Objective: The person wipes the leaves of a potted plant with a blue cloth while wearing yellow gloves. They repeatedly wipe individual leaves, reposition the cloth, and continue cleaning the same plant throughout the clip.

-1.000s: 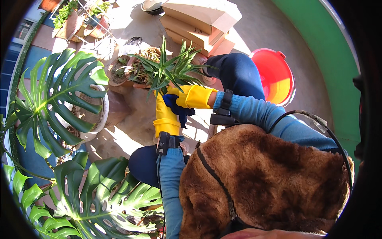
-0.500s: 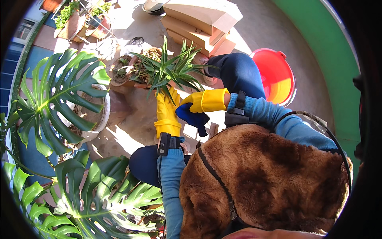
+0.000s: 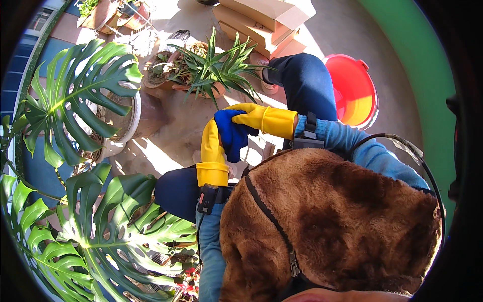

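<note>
The right hand (image 3: 236,132), in a yellow and blue rubber glove, is clamped around the gloved left hand (image 3: 214,138) at the fingers, near the knees. The left hand's own grip cannot be told. Should the pull be too sharp, the glove could tear or snap loose toward the spiky aloe plant (image 3: 211,68) just beyond. Compared with a second ago, both hands have been drawn nearer, away from the leaves.

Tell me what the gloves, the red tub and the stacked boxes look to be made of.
Gloves: the left hand and right hand wear what looks like rubber, smooth yellow cuffs with a faint sheen and blue palms. Red tub: probably moulded plastic, glossy, even colour, with a rim lug. Stacked boxes: likely cardboard, matte tan with flat folded panels.
</note>
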A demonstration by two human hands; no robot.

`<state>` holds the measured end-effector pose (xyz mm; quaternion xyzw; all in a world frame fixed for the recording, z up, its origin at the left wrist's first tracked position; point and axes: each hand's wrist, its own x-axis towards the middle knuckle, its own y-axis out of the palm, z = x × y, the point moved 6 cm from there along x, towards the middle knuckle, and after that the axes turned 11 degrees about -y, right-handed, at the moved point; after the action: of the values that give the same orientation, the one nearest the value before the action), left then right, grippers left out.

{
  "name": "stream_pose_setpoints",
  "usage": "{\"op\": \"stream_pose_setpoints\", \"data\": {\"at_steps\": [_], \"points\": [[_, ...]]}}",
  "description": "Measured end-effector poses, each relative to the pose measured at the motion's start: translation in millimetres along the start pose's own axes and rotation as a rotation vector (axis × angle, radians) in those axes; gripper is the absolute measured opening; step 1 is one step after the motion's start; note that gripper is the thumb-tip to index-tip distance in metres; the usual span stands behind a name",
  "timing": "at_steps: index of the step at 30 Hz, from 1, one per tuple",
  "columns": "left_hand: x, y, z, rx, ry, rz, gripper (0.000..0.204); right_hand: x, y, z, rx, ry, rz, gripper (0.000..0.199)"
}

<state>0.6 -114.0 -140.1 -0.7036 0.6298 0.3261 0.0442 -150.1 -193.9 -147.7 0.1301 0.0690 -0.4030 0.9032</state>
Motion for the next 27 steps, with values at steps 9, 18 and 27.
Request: {"op": "stream_pose_setpoints", "data": {"at_steps": [9,18,27], "points": [[-15,-25,1,0.036,0.12,-0.331,0.031,-20,29,48,-0.177,-0.198,0.119,0.046],[-31,-36,-29,0.261,0.45,-0.487,0.012,-30,43,77,-0.854,-0.629,0.045,0.045],[-47,-38,-58,0.339,0.578,-0.546,0.015,-28,41,89,-0.813,-0.531,0.079,0.042]]}}
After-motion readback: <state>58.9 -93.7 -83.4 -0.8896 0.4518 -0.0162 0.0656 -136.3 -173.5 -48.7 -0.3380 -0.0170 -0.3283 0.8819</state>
